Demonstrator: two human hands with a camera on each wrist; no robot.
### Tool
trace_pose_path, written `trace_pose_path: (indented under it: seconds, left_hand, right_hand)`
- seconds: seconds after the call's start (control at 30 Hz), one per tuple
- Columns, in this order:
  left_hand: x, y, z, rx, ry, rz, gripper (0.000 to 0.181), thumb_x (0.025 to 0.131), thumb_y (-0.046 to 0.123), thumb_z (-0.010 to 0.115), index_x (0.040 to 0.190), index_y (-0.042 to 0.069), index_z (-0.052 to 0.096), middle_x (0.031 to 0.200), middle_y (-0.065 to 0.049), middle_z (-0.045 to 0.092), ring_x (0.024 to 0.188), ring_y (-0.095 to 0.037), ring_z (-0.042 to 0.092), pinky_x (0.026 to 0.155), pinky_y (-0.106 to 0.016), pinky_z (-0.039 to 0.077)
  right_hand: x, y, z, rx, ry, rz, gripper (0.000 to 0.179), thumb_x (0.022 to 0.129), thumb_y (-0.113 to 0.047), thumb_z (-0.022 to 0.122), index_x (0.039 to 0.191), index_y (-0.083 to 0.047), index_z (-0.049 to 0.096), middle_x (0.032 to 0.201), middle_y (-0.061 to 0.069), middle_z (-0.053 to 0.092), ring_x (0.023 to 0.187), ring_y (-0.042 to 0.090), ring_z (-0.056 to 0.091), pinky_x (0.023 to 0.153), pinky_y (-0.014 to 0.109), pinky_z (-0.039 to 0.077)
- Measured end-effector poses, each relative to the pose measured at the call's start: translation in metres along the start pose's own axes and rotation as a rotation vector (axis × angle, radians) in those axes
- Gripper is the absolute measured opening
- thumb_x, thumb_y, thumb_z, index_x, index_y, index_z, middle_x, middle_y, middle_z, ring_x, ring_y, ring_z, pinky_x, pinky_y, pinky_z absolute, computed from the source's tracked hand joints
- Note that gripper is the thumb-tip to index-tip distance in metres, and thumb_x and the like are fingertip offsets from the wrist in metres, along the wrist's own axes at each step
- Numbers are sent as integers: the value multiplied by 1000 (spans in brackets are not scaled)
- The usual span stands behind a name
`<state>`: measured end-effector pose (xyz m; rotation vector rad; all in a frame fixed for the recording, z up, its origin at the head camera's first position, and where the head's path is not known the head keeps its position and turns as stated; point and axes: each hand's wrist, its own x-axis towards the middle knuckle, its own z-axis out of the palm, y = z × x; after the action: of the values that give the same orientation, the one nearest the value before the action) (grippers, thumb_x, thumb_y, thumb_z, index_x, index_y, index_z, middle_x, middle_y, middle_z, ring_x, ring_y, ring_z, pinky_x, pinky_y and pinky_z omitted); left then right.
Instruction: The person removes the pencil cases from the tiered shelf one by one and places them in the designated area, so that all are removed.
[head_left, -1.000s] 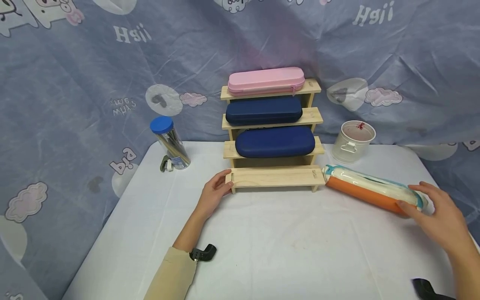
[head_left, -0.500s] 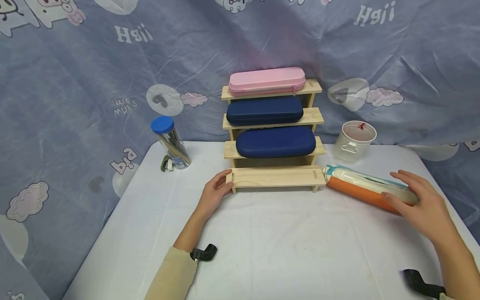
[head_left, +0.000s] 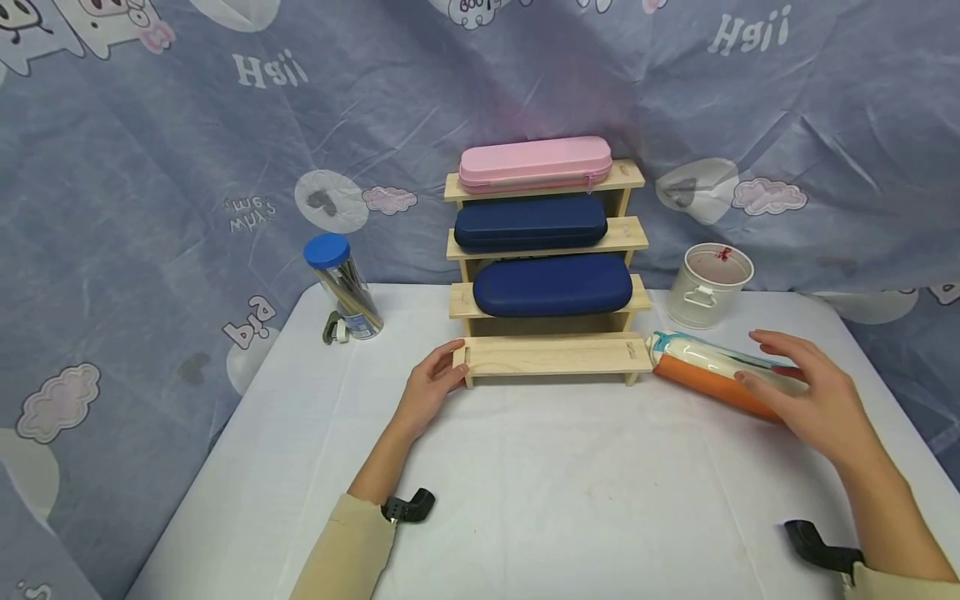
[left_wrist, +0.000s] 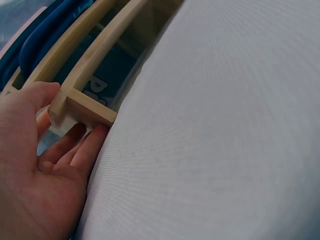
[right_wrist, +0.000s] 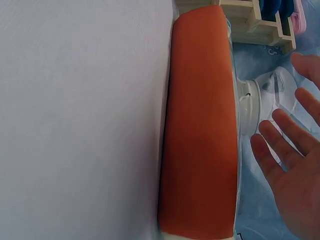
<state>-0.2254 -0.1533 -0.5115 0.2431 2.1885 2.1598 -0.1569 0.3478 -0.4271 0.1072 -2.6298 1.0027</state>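
Observation:
In the head view, a stepped wooden rack stands mid-table. My left hand holds the left end of its lowest shelf; in the left wrist view the thumb lies over the shelf corner and the fingers are at its end. A long orange and cream pencil case with teal trim lies slantwise to the right, its far end by the rack. Over its near end is my right hand, fingers spread. The right wrist view shows this hand beside the case's orange side, not curled round it.
Pink, dark blue and navy cases lie on the upper shelves. A cream pot stands behind the pencil case. At left is a blue-lidded jar of sticks with a small dark and white item beside it.
My right hand has moved left along the pencil case, from its right end toward its middle. The case and the left hand look unmoved.

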Motion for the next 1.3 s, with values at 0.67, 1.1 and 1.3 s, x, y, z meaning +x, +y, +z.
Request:
trace_pose_path:
  seconds: [0.67,1.1,1.3]
  left_hand:
    - [0,1,0,17,-1,-3,47,91,30,69,135,27,54,129,-6,56,115,-18,58,88,-32,53]
    - [-1,0,0,25,-3,-4,45,92,28,68,135,27,55,129,-6,56,115,-19,58,87,-32,53]
    - [0,-1,0,26,1,2,45,91,29,69,134,27,55,129,-6,56,114,-19,58,87,-33,54]
  right_hand:
    - [20,-23,23,71,-58,-32,66,82,-29,78,141,-28,48,142,2,42,125,11,39,83,3,36]
    - [34,-39,41,138,-69,-97,66,82,-25,79,140,-32,49,138,-2,45,121,9,41,86,8,40]
    - [39,-46,48,161,-66,-151,65,81,-20,80,139,-30,50,136,-2,47,122,9,42,89,10,40]
